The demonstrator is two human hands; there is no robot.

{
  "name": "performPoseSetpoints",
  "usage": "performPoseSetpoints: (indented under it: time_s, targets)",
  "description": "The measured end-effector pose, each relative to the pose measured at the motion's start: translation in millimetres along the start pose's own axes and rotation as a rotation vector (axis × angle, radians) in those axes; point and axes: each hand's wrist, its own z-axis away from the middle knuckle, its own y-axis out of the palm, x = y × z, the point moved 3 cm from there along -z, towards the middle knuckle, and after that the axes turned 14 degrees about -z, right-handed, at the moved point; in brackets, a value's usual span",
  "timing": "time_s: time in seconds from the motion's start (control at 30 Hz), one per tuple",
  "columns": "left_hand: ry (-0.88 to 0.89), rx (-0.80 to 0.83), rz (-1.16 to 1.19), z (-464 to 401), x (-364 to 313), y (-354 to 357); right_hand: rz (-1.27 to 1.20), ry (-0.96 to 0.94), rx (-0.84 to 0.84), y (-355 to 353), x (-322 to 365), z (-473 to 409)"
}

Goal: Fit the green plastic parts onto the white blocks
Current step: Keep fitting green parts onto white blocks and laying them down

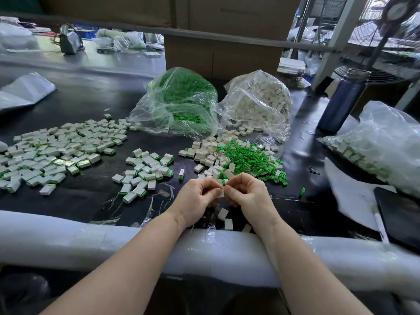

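Both hands meet over the black table [86,201]: left hand [196,197] and right hand [246,194] each have fingers curled in, pinching a small white block [221,183] between them. Loose green plastic parts [247,159] and white blocks [208,153] lie piled just beyond, fitted blocks [52,155] spread to the left, three spare white blocks [223,214] under the wrists

Curled fingers of the left hand [197,193] and right hand [246,193] hide whatever piece they pinch between them.
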Motion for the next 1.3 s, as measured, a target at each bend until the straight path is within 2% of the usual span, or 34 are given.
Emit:
performPoseSetpoints:
  time_s: [0.17,0.53,0.77,1.07,1.17,1.3]
  targets:
    - [0.066,0.003,-0.026,1.3,0.6,0.3,-0.018,0.016,-0.034,-0.4,0.0,-0.8]
    - [-0.017,0.02,0.064,-1.0,4.7,-0.2,-0.018,0.044,-0.038,1.0,2.7,3.7]
    - [-0.014,0.041,-0.084,1.3,1.9,-0.3,0.113,0.077,-0.032,3.2,1.8,2.7]
    - [-0.001,0.086,-0.153,3.3,1.0,-0.8,0.14,0.123,0.026,3.3,3.3,4.1]
    - [0.01,0.087,-0.15,2.9,0.6,-0.6,0.164,0.103,0.025,3.0,2.6,3.4]
    - [0.017,-0.003,-0.108,1.7,0.1,-1.2,0.168,0.001,-0.014,3.9,2.9,2.7]
